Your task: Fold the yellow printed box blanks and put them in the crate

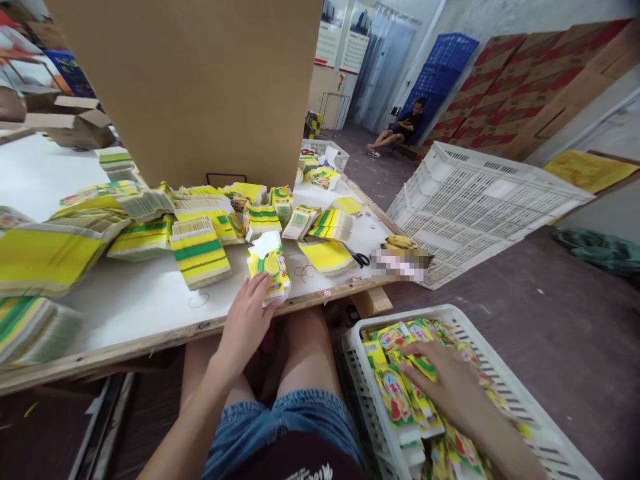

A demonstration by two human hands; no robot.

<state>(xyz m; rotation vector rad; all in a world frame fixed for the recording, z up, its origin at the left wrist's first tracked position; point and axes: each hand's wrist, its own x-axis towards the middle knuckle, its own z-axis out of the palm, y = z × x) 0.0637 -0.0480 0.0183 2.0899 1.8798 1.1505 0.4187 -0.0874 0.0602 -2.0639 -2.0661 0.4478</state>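
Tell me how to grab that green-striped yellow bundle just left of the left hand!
I'd probably grip the bundle by its left and right edges, coming from the near side: it looks like a thick block, its near end faces bare table, and other bundles crowd behind.

I see the left arm (207, 407) stretch forward. The left hand (250, 297) is palm down, thumb (271, 309) away from the fingers (259, 281). The right arm (493, 427) reaches to the side, its right hand (443, 373) palm down, loosely spread.
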